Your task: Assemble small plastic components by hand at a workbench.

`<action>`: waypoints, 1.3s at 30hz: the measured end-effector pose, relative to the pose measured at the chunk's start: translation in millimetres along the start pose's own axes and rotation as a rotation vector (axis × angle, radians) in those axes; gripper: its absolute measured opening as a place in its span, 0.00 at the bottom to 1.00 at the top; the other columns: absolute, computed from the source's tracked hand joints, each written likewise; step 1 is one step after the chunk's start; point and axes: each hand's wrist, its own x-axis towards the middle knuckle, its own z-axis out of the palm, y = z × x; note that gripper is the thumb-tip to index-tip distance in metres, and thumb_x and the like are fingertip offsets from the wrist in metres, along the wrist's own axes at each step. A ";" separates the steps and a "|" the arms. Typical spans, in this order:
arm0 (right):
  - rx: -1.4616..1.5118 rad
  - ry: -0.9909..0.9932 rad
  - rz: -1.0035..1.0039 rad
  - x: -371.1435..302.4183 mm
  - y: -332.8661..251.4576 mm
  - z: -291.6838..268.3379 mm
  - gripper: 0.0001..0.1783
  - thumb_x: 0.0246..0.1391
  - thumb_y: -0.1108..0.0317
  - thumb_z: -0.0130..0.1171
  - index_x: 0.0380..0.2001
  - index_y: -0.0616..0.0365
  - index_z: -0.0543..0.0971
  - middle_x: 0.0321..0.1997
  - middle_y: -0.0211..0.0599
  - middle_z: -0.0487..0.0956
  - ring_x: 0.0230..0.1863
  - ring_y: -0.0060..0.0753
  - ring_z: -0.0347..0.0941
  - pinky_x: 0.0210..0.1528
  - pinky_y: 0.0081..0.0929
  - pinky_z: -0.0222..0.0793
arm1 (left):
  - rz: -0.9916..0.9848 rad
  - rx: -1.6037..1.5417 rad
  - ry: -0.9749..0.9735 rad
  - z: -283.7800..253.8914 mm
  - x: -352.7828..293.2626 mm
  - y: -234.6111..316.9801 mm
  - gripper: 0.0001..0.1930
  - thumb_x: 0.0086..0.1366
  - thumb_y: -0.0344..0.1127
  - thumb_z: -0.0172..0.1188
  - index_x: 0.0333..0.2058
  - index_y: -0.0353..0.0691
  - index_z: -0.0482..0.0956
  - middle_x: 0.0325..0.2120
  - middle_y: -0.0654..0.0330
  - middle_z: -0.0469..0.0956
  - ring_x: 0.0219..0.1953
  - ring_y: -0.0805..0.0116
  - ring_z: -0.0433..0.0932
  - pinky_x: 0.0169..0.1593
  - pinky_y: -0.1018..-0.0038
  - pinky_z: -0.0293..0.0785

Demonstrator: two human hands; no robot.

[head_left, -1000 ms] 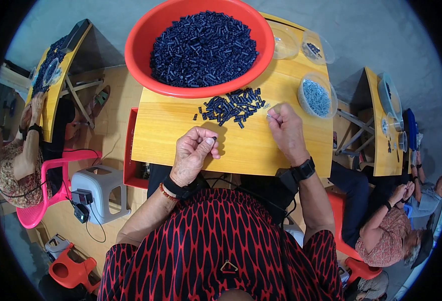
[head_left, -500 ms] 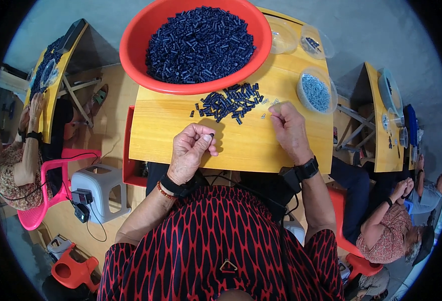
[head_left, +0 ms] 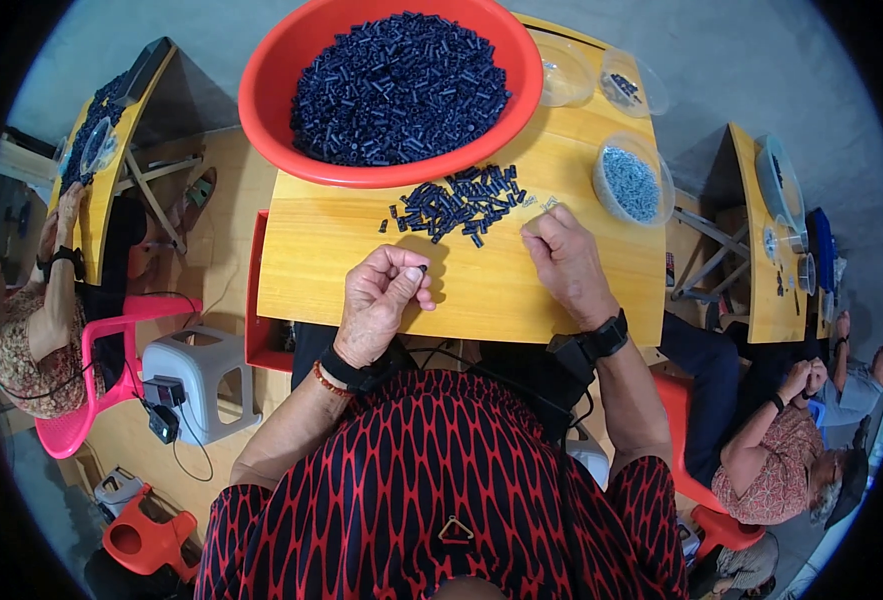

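My left hand [head_left: 383, 300] is above the near edge of the yellow table, pinching a small black plastic sleeve [head_left: 422, 269] between thumb and forefinger. My right hand [head_left: 569, 270] is lowered to the tabletop right of centre, its fingers closed together. What they hold, if anything, is hidden under the fingertips. Just beyond them lie a few tiny silvery metal pieces [head_left: 549, 203]. A loose pile of black sleeves [head_left: 461, 205] is spread between and beyond my hands. Behind it, a large red basin [head_left: 261, 110] is heaped with the same black sleeves.
A clear bowl [head_left: 667, 190] of small silvery metal parts stands at the table's right edge. Two shallow clear containers sit farther back, one, a clear bowl [head_left: 653, 84], with a few dark pieces. People work at yellow tables on both sides. A grey stool [head_left: 186, 350] stands left.
My right hand has moved a little left and down onto the tabletop, covering a small metal piece that lay there. My left hand stays in place with the black sleeve.
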 end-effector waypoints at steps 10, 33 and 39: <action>-0.004 -0.011 0.016 -1.8 2.2 2.4 0.04 0.50 0.80 0.58 0.32 0.64 0.76 0.32 0.45 0.72 0.35 0.47 0.73 0.38 0.34 0.70 | 0.005 -0.008 0.007 -0.3 -0.9 -0.4 0.06 0.69 0.26 0.53 0.42 0.32 0.73 0.30 0.61 0.75 0.28 0.76 0.75 0.36 0.76 0.79; 0.107 -0.052 0.072 2.7 -10.4 -0.7 0.03 0.52 0.76 0.57 0.29 0.62 0.72 0.31 0.48 0.73 0.35 0.53 0.71 0.38 0.39 0.69 | -0.044 -0.141 -0.008 6.4 -1.6 10.3 0.07 0.71 0.29 0.50 0.45 0.35 0.71 0.33 0.59 0.77 0.29 0.75 0.76 0.36 0.76 0.79; 0.420 -0.013 0.260 -5.2 -29.9 16.5 0.04 0.54 0.77 0.60 0.32 0.63 0.74 0.31 0.42 0.78 0.30 0.32 0.76 0.33 0.28 0.71 | -0.076 -0.142 0.035 10.1 2.6 4.5 0.08 0.69 0.28 0.54 0.45 0.34 0.75 0.31 0.61 0.77 0.28 0.76 0.75 0.35 0.77 0.78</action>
